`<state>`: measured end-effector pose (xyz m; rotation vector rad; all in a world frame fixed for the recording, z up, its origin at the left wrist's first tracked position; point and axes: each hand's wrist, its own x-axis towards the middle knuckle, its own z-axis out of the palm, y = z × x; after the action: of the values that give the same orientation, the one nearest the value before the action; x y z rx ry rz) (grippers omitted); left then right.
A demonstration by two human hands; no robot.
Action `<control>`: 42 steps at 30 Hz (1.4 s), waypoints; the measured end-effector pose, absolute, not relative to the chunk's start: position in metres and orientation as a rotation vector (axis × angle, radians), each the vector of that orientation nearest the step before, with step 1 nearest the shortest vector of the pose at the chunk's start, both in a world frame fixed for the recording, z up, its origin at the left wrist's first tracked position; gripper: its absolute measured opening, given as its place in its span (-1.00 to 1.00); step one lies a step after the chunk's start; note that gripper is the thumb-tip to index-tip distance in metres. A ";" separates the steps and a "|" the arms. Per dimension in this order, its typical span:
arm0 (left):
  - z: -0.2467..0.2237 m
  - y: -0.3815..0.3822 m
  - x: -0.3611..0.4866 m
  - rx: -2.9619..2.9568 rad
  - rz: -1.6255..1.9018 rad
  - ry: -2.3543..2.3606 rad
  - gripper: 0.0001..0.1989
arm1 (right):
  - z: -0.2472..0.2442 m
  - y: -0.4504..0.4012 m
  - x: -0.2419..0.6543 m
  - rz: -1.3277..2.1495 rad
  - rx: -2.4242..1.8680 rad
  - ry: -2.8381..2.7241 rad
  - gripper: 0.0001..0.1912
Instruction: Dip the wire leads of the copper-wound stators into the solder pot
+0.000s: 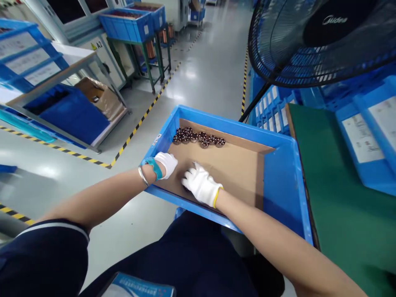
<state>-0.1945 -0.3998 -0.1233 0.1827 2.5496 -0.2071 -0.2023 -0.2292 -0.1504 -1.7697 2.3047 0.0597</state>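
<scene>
My left hand (167, 164), in a white glove with a teal band and a silver bangle at the wrist, is inside the left edge of a blue plastic crate (235, 126). Its fingers look curled closed, and whatever they may hold is hidden. Near the crate's front wall, my right hand (201, 184), in a white glove with a yellow cuff, reaches down to the cardboard liner (238, 165). Those fingers bend over a dark spot, too covered to name. Beyond both hands, several dark, shiny ring-shaped metal parts (205, 143) stand grouped along the back left.
A black fan (278, 66) looms at the upper right. To the right lies a green work surface (337, 173) with blue bins (371, 136). A metal cart (77, 66) stands left, behind yellow-black floor tape (145, 123). More blue crates (128, 29) sit on a green stand.
</scene>
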 end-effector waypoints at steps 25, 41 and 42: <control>-0.135 -0.377 -0.250 0.115 -0.079 2.826 -0.72 | -0.170 -0.220 -0.256 -0.166 -1.156 2.656 -0.62; -0.145 -0.373 -0.294 -0.229 -0.046 2.825 0.15 | -0.183 -0.220 -0.298 -0.173 -0.625 3.012 -0.10; -0.145 -0.372 -0.294 -0.230 -0.042 2.819 0.12 | -0.182 -0.222 -0.297 -0.144 -0.622 3.008 -0.10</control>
<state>-0.2942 -0.3721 -0.1452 -0.2297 2.8187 -0.0424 -0.2972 -0.2224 -0.1816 -0.6223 3.0080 -0.1443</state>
